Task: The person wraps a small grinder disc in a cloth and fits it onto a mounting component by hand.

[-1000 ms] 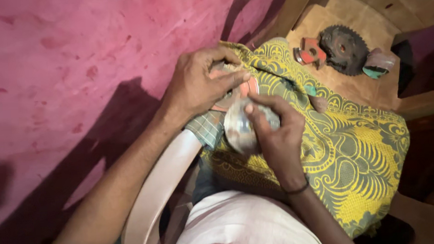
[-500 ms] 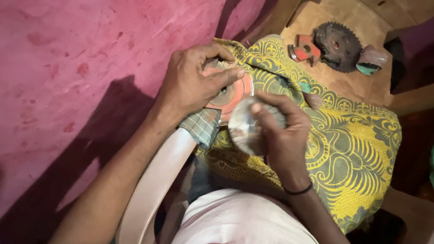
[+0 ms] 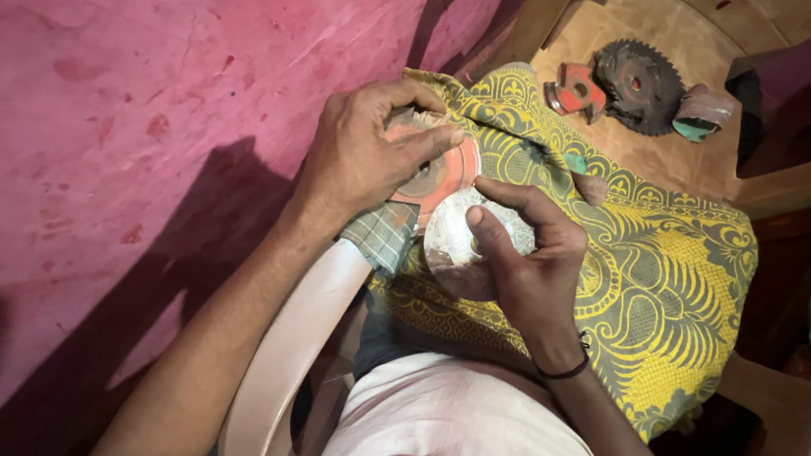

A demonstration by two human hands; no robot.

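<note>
The right hand [image 3: 518, 259] is gripping a pale grey round disc [image 3: 452, 235] over the yellow patterned cloth [image 3: 668, 288] on the lap. Just beyond, touching it, the left hand [image 3: 374, 151] is pressing its fingers closed on an orange round disc [image 3: 444, 175]. Farther off, a dark toothed saw blade [image 3: 640, 84] is lying on the brown wooden surface [image 3: 616, 13].

No packages, signs or screens are visible. The round orange-red disc [image 3: 447, 172] under the left hand [image 3: 365, 156] may carry a label; this cannot be confirmed.
</note>
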